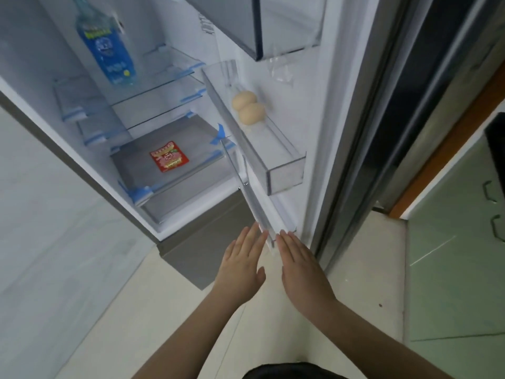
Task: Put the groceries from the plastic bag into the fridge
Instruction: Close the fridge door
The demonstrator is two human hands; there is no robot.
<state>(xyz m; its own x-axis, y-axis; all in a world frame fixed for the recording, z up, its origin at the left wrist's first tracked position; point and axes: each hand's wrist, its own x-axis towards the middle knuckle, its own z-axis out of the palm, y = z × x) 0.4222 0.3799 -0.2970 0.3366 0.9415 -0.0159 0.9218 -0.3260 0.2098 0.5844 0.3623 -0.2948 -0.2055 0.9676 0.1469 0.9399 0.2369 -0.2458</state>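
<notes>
The fridge stands open, its door swung out to the right. A blue-labelled bottle stands on an upper glass shelf. A red snack packet lies flat on the lowest shelf. Two eggs sit in a clear door bin. My left hand and my right hand are stretched out flat side by side, fingers straight, fingertips at the lower corner of the door's inner edge. Neither hand holds anything. No plastic bag shows.
A grey lower fridge drawer front juts out below the open compartment. A white wall is on the left. Pale green cabinets with dark handles stand on the right, over a light tiled floor.
</notes>
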